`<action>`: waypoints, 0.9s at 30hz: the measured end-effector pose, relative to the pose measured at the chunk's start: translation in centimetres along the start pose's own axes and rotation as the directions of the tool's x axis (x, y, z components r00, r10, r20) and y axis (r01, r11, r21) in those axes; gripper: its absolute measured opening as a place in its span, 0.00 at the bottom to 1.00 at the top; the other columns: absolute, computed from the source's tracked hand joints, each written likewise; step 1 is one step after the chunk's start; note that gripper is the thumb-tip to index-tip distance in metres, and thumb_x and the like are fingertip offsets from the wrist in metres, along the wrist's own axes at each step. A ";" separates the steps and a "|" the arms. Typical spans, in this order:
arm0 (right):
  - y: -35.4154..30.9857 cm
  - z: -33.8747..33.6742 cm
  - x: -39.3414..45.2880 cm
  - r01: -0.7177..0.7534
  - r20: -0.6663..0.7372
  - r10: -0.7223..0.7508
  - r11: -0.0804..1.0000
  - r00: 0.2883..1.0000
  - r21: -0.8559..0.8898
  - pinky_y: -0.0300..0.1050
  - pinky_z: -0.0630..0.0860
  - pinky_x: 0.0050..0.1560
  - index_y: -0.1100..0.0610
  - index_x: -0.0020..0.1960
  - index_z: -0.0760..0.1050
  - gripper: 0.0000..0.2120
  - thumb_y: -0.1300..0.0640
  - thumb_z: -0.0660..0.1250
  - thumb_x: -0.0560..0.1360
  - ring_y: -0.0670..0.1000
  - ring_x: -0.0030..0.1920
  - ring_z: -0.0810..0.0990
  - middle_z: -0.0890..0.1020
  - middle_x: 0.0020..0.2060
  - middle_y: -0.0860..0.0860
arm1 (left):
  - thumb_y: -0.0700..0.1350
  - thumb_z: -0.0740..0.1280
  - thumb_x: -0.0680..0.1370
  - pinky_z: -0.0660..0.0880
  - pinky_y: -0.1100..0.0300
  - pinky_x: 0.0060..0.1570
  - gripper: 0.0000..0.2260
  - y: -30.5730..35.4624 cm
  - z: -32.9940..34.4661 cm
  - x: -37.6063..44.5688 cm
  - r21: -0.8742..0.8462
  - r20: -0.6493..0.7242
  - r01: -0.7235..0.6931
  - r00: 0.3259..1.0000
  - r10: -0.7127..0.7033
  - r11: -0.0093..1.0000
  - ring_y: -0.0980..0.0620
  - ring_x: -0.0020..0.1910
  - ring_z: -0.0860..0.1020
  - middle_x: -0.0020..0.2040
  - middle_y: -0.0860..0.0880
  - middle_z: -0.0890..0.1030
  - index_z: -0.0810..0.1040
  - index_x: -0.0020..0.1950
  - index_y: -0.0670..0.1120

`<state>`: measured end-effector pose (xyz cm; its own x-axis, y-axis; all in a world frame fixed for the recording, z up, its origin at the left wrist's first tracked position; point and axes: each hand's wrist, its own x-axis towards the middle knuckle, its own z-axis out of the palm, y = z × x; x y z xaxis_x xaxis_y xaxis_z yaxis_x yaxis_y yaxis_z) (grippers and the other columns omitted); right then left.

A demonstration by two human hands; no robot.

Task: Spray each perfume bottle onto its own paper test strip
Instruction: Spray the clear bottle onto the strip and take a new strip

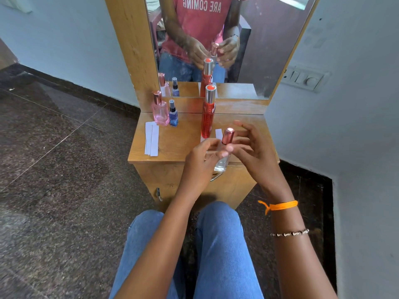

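Observation:
My left hand (201,162) grips a clear glass perfume bottle (222,165) over the front edge of the wooden dresser top (172,145). Its rose-gold cap (228,136) is on, and my right hand (250,147) touches the cap's base with thumb and fingertips, the other fingers spread. A tall red bottle (208,113) with a silver cap stands just behind. At the back left stand a pink bottle (160,111) and a small blue spray bottle (173,114). White paper strips (152,139) lie on the left. Another strip (219,133) shows beside the red bottle.
A mirror (259,39) rises behind the dresser and reflects the bottles and my hands. A white wall with a switch plate (304,78) is close on the right. Dark stone floor (54,147) lies to the left. My knees in jeans (218,244) are below the dresser.

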<state>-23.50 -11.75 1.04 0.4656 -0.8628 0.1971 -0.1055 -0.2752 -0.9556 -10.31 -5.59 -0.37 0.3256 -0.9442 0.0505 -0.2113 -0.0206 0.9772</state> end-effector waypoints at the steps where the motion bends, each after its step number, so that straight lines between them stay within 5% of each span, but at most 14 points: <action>1: 0.5 0.1 -0.5 -0.008 0.001 0.008 0.999 1.000 0.031 0.41 0.77 0.55 0.49 0.64 0.70 0.20 0.57 0.69 0.74 0.49 0.55 0.79 0.79 0.56 0.54 | 0.46 0.68 0.75 0.75 0.58 0.54 0.13 0.1 0.0 0.2 0.006 -0.001 0.004 1.000 -0.004 1.000 0.53 0.55 0.78 0.56 0.50 0.81 0.77 0.60 0.46; 8: 2.3 1.6 -1.5 -0.069 0.009 0.070 0.997 0.998 -0.047 0.34 0.75 0.50 0.56 0.57 0.74 0.15 0.65 0.70 0.72 0.46 0.50 0.81 0.82 0.48 0.48 | 0.44 0.69 0.74 0.75 0.51 0.57 0.15 0.3 0.3 0.4 -0.007 -0.026 0.027 0.999 -0.027 1.000 0.53 0.57 0.76 0.57 0.49 0.74 0.76 0.61 0.45; 13: 2.6 1.3 0.3 -0.039 -0.078 0.031 0.995 0.996 -0.093 0.29 0.73 0.43 0.54 0.49 0.73 0.11 0.65 0.70 0.72 0.40 0.45 0.80 0.80 0.43 0.44 | 0.42 0.68 0.75 0.73 0.63 0.55 0.17 0.4 0.1 0.6 -0.041 -0.055 0.044 0.997 -0.046 0.998 0.61 0.55 0.73 0.59 0.53 0.74 0.75 0.64 0.50; 20: 4.5 1.0 5.7 -0.007 -0.199 -0.037 0.976 0.979 -0.218 0.40 0.77 0.50 0.55 0.50 0.73 0.11 0.67 0.69 0.72 0.51 0.50 0.82 0.82 0.46 0.52 | 0.37 0.64 0.77 0.72 0.71 0.49 0.11 -1.0 -1.4 0.7 -0.031 -0.125 0.110 0.986 -0.113 0.993 0.60 0.49 0.77 0.53 0.53 0.79 0.79 0.53 0.51; 27: 5.8 2.3 8.1 -0.043 -0.186 -0.008 0.964 0.982 -0.264 0.44 0.78 0.53 0.61 0.54 0.76 0.11 0.68 0.68 0.72 0.47 0.49 0.82 0.83 0.47 0.52 | 0.36 0.64 0.77 0.69 0.80 0.45 0.10 -1.6 -2.3 1.1 -0.034 -0.169 0.118 0.978 -0.122 0.992 0.64 0.50 0.76 0.55 0.50 0.80 0.81 0.53 0.48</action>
<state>-18.33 -19.38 -3.37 0.2944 -0.9246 0.2418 -0.3535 -0.3404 -0.8713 -7.52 -5.88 -1.39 0.4996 -0.8656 -0.0348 -0.1397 -0.1201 0.9829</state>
